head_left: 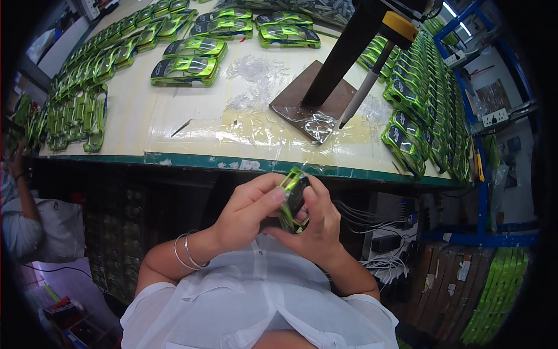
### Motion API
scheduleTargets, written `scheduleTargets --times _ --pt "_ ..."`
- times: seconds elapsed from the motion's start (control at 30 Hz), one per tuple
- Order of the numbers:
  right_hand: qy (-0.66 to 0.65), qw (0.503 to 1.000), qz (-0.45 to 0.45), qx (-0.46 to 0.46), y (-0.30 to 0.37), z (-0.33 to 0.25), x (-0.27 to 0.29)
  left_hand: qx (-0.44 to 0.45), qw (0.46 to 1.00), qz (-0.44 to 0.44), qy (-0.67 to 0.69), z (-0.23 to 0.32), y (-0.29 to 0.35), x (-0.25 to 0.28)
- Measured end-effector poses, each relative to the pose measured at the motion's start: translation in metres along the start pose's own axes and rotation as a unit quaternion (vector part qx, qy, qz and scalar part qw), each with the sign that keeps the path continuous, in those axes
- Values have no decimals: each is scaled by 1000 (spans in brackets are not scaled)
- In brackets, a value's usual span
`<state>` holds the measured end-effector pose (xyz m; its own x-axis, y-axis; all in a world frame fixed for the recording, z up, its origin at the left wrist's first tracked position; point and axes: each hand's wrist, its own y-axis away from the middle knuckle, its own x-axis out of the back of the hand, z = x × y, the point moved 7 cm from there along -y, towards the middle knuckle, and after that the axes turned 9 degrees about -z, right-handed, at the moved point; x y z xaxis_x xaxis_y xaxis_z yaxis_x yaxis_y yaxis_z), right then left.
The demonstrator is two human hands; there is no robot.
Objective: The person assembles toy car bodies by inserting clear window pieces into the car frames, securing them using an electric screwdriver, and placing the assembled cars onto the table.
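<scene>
Glossy green toy car shell [293, 199] with dark windows, tilted on edge below worktop [192, 125] rim; left hand [251, 210], right hand [318, 224] both clamped on it

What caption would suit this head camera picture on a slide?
Both hands, left hand and right hand, hold a green toy car shell below a workbench lined with matching shells.

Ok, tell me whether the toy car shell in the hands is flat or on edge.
On edge: the toy car shell stands upright between both hands, above the lap.
</scene>
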<state>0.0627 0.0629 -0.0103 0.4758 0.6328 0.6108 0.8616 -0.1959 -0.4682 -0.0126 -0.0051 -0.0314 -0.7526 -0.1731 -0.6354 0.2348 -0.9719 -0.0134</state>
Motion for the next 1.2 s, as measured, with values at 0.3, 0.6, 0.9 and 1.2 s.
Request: scheduleTargets --times 0.3,0.6,0.9,1.2 --pt "-8 995 -23 96 2 -14 -5 -212 919 -39 -331 39 -6 15" --pt "-346 932 -88 62 16 4 -13 -190 949 -146 -207 14 -16 7" --pt "-804 566 75 -164 14 31 -14 8 991 -131 -13 -24 -32 -9" --pt "-814 533 85 -214 -23 37 -3 1 997 -77 -15 -2 -62 -14"
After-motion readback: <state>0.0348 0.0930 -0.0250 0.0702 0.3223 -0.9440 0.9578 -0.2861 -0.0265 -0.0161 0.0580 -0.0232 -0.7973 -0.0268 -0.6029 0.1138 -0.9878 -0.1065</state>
